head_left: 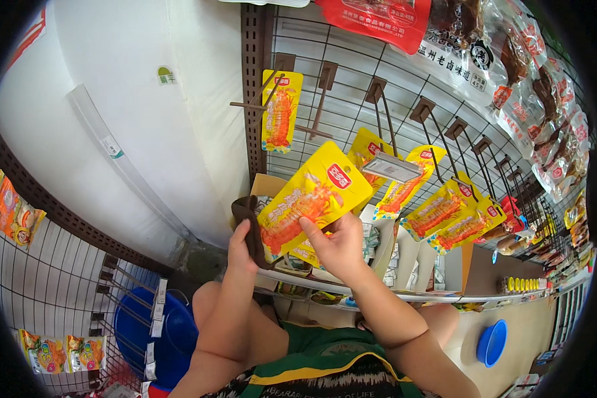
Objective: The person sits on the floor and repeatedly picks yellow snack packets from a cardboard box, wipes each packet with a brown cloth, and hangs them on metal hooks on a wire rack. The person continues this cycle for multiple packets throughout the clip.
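Observation:
A yellow snack packet [315, 192] with a red-orange crustacean picture is tilted in front of me. My right hand [340, 247] grips its lower right edge, with the thumb lying across the front. At the packet's lower left edge, my left hand [243, 249] is closed around a folded dark brown cloth [247, 224], which touches the packet. Beyond my hands, a similar yellow packet [282, 113] hangs on a hook of the wire rack. More yellow packets [411, 178] hang to the right, one partly behind a price tag holder [391, 166].
Brown metal hooks [325, 79] jut out from the wire grid. Below my hands, a shelf holds open cartons [414, 262] of small packs. Large clear and red food bags [491, 60] hang upper right. A blue bucket [159, 331] stands lower left, and a blue basin [491, 343] lower right.

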Action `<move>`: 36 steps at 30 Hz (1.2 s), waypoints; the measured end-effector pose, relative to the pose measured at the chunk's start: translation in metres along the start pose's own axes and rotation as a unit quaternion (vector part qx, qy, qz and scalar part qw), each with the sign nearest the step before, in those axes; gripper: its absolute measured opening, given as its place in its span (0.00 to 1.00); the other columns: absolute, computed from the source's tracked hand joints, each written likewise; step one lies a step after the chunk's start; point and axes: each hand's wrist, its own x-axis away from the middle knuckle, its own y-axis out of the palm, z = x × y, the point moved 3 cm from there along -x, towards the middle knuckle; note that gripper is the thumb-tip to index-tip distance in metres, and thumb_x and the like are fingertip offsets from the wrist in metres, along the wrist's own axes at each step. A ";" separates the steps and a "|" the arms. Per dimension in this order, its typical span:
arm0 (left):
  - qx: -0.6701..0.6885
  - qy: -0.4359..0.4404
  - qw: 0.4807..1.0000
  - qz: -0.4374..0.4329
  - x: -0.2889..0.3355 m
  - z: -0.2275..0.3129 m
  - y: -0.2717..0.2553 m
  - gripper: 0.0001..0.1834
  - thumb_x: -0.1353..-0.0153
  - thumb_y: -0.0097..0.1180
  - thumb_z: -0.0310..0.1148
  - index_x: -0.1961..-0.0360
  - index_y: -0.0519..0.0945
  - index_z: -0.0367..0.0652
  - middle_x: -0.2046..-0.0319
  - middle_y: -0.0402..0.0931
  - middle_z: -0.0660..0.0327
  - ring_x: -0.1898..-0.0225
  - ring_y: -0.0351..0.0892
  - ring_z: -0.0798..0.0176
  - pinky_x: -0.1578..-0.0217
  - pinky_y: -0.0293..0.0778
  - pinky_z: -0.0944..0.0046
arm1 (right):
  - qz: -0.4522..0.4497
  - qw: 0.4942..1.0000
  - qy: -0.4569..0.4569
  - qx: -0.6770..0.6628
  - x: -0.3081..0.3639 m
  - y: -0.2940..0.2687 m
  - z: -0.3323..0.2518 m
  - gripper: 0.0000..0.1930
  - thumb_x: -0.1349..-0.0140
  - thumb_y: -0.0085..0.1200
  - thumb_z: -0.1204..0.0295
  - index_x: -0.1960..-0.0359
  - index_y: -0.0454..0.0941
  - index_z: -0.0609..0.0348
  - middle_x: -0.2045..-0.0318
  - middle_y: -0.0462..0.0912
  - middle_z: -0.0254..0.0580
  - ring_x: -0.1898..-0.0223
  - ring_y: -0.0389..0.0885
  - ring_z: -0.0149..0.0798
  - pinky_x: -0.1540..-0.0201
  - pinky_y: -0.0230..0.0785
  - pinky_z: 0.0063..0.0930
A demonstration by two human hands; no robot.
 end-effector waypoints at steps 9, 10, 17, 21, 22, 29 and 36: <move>0.088 0.036 0.992 -0.079 0.004 -0.008 0.021 0.33 0.42 0.50 0.50 0.40 0.60 0.46 0.43 0.62 0.57 0.42 0.61 0.53 0.42 0.58 0.49 | 0.098 0.958 -0.224 0.148 0.009 0.004 -0.006 0.08 0.48 0.57 0.76 0.65 0.75 0.64 0.70 0.80 0.46 0.68 0.79 0.42 0.66 0.70 0.28; 0.107 0.039 0.989 -0.095 0.004 -0.007 0.023 0.32 0.42 0.50 0.50 0.40 0.60 0.45 0.43 0.63 0.57 0.42 0.61 0.53 0.42 0.58 0.49 | 0.090 0.969 -0.198 0.118 0.011 0.007 -0.003 0.08 0.48 0.57 0.76 0.66 0.76 0.64 0.70 0.80 0.46 0.68 0.79 0.42 0.66 0.70 0.28; 0.061 0.006 0.998 -0.019 -0.001 -0.012 0.001 0.28 0.42 0.53 0.42 0.42 0.62 0.45 0.48 0.68 0.58 0.45 0.66 0.54 0.45 0.63 0.50 | 0.066 0.987 -0.118 0.082 0.034 0.012 0.015 0.07 0.48 0.57 0.78 0.66 0.77 0.65 0.69 0.79 0.41 0.68 0.78 0.35 0.64 0.68 0.25; 0.049 -0.021 0.997 -0.051 0.007 -0.017 0.017 0.29 0.42 0.52 0.43 0.41 0.61 0.44 0.45 0.65 0.56 0.44 0.65 0.53 0.45 0.63 0.50 | 0.116 0.987 -0.037 -0.108 0.027 0.008 0.022 0.06 0.46 0.55 0.80 0.65 0.76 0.65 0.66 0.79 0.42 0.64 0.77 0.36 0.59 0.68 0.27; 0.057 -0.037 0.995 -0.075 0.007 -0.019 0.019 0.30 0.42 0.51 0.44 0.41 0.61 0.44 0.44 0.65 0.56 0.44 0.65 0.53 0.45 0.63 0.50 | 0.120 0.986 -0.039 -0.111 0.027 0.009 0.020 0.07 0.46 0.55 0.80 0.65 0.76 0.66 0.66 0.79 0.42 0.64 0.77 0.35 0.59 0.68 0.26; 0.091 -0.051 0.983 -0.149 0.013 -0.021 0.047 0.23 0.39 0.47 0.47 0.48 0.67 0.45 0.53 0.69 0.59 0.50 0.69 0.58 0.47 0.65 0.55 | 0.036 0.999 -0.023 0.031 0.047 0.016 0.027 0.07 0.52 0.60 0.80 0.71 0.75 0.60 0.68 0.79 0.43 0.65 0.78 0.43 0.58 0.68 0.29; 0.037 -0.026 0.999 0.006 0.009 -0.017 0.027 0.21 0.41 0.51 0.42 0.50 0.69 0.43 0.55 0.73 0.58 0.51 0.71 0.57 0.50 0.68 0.54 | -0.103 0.982 -0.052 0.152 0.055 0.008 0.057 0.21 0.55 0.64 0.73 0.57 0.73 0.59 0.55 0.74 0.48 0.53 0.72 0.49 0.49 0.63 0.37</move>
